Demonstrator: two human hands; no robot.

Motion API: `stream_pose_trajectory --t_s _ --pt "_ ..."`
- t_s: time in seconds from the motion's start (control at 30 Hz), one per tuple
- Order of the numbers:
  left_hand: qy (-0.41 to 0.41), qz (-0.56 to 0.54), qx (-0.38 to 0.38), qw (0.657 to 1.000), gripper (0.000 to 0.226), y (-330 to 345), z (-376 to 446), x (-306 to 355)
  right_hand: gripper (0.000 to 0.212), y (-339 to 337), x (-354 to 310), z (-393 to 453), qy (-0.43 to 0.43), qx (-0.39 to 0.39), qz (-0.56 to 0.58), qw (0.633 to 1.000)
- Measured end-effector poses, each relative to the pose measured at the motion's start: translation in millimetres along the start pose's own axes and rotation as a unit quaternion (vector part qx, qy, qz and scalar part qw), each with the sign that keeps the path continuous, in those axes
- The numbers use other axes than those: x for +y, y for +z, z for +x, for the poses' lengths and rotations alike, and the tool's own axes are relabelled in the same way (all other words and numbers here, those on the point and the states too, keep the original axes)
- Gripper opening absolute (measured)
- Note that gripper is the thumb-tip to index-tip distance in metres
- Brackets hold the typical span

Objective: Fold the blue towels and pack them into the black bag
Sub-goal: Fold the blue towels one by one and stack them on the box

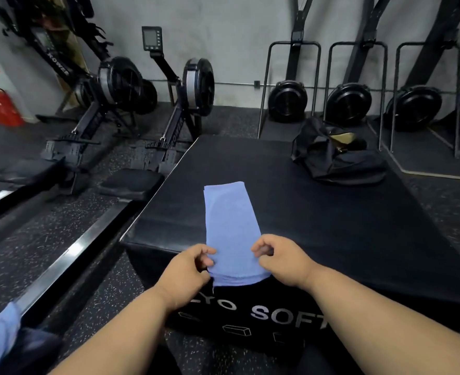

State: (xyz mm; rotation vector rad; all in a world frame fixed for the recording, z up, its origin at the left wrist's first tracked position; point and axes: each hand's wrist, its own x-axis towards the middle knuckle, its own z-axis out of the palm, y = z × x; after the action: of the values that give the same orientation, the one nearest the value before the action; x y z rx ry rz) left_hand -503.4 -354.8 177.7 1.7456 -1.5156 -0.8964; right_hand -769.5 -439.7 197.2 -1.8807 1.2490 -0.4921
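1. The blue towel lies as a long narrow strip on the black soft plyo box, its near end at the box's near edge.
2. My left hand and right hand each pinch a near corner.
3. I judge it light, limp and layered; I'd hold all layers at the corners.
4. The black bag sits far right, gaping.

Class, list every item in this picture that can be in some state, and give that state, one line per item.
blue towel: folded into a long strip, flat on the black box
left hand: pinching the towel's near left corner
right hand: pinching its near right corner
black bag: open, slumped on the box's far right
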Motion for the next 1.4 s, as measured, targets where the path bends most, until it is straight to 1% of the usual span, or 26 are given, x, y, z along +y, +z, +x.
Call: stream_pose_trajectory --t_s 0.07,0.1,0.17,0.23,0.27,0.37,0.43,0.5,0.6,0.7,0.77,0.87,0.93,1.0,1.07,1.17,1.2,1.3,1.4 --pt "0.003 -0.007 0.009 1.000 0.052 -4.1 5.0 4.1 0.027 -2.1 0.1 5.0 0.002 0.014 0.005 1.000" --pt "0.006 -0.007 0.006 1.000 0.053 -6.0 7.2 6.8 0.029 -4.1 1.2 7.1 -0.001 0.006 -0.013 1.000" --pt "0.019 0.015 -0.003 1.000 0.057 -8.0 11.5 7.8 0.036 -6.6 7.0 9.8 -0.019 -0.036 -0.080 0.996" --pt "0.043 0.064 0.002 0.997 0.066 -8.7 15.4 5.7 0.041 -7.5 13.5 9.8 -0.048 -0.053 -0.130 0.989" --pt "0.057 0.089 0.005 0.994 0.069 -8.2 16.5 4.6 0.043 -7.8 17.1 8.6 -0.056 -0.054 -0.136 0.988" --pt "0.109 0.142 -0.002 0.984 0.078 -1.9 19.2 -1.2 0.055 -9.9 26.5 1.8 -0.061 -0.068 -0.168 0.982" --pt "0.139 0.203 -0.011 0.969 0.090 4.7 21.7 -12.2 0.065 -11.2 33.6 -1.4 -0.078 -0.076 -0.216 0.970" --pt "0.163 0.281 -0.016 0.946 0.107 9.0 24.3 -26.7 0.068 -11.5 40.4 -1.2 -0.106 -0.076 -0.254 0.958" --pt "0.200 0.340 -0.005 0.919 0.124 13.7 28.3 -40.5 0.060 -6.6 50.1 -0.1 -0.129 -0.052 -0.272 0.952" --pt "0.231 0.347 0.029 0.909 0.126 16.6 30.5 -40.9 0.045 1.6 54.7 0.7 -0.144 0.010 -0.245 0.959" --pt "0.236 0.345 0.040 0.907 0.127 17.8 30.4 -40.3 0.037 4.1 52.5 2.5 -0.124 0.029 -0.210 0.969" --pt "0.222 0.335 0.042 0.915 0.131 19.4 31.5 -41.1 0.028 1.1 47.3 3.6 -0.096 0.024 -0.168 0.981" --pt "0.219 0.333 0.039 0.916 0.131 20.0 34.2 -43.6 0.024 -3.3 44.0 3.6 -0.080 0.008 -0.146 0.986" --pt "0.218 0.334 0.039 0.916 0.124 20.3 36.9 -46.4 0.022 -6.4 42.0 4.8 -0.064 -0.006 -0.127 0.990" --pt "0.222 0.334 0.048 0.915 0.110 20.7 38.7 -47.2 0.021 -6.6 41.8 6.1 -0.057 -0.008 -0.116 0.992" --pt "0.257 0.332 0.074 0.905 0.076 22.3 39.4 -45.4 0.020 -4.7 42.5 6.1 -0.061 0.003 -0.111 0.992" --pt "0.268 0.328 0.082 0.902 0.069 22.9 39.3 -44.1 0.020 -4.1 43.3 6.6 -0.062 0.005 -0.110 0.992" --pt "0.267 0.299 0.088 0.912 0.064 23.8 40.7 -43.9 0.021 -3.3 45.4 8.0 -0.065 0.013 -0.101 0.993" --pt "0.237 0.275 0.085 0.928 0.074 22.5 39.3 -39.1 0.023 -2.9 46.8 10.7 -0.058 0.025 -0.068 0.996"
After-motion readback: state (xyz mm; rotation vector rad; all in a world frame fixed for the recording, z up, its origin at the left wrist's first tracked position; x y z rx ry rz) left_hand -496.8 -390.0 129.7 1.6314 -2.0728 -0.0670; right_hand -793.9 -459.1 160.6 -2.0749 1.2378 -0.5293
